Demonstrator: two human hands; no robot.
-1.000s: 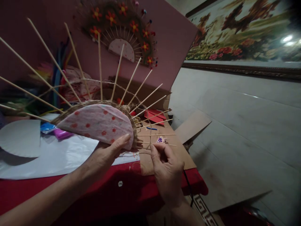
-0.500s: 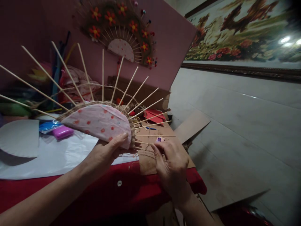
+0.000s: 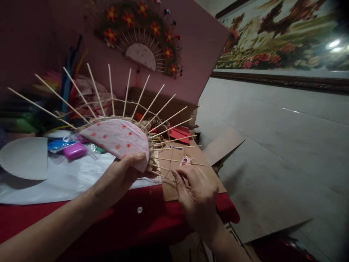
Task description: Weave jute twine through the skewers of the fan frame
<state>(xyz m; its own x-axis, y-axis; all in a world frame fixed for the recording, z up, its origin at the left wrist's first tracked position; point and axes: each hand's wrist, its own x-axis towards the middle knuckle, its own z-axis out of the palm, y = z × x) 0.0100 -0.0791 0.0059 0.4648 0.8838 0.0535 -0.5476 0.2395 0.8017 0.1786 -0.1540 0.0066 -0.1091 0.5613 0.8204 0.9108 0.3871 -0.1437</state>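
Note:
A half-round piece covered in pink floral fabric (image 3: 114, 136) is tilted in front of me, with thin wooden sticks (image 3: 139, 97) fanning out from its curved edge. Woven twine (image 3: 151, 149) runs along that curve, and a looser strand arcs across the sticks. My left hand (image 3: 128, 169) grips the lower right corner of the fabric piece, thumb on its face and fingers hidden behind. At the lowest sticks on the right, my right hand (image 3: 195, 187) is closed in a pinch on the twine; the exact contact is partly hidden by the fingers.
A finished-looking fan with orange flowers (image 3: 141, 54) hangs on the pink board behind. On the red-covered table (image 3: 122, 214) lie a white half-disc (image 3: 24, 158), a purple packet (image 3: 75, 150), red paper (image 3: 180, 134) and brown cardboard (image 3: 169, 191). A tiled wall (image 3: 272, 138) stands at right.
My left hand has turned the fan piece slightly, its left sticks lower and further right than before. My right hand stays close to the lowest sticks, its fingertips slightly lower.

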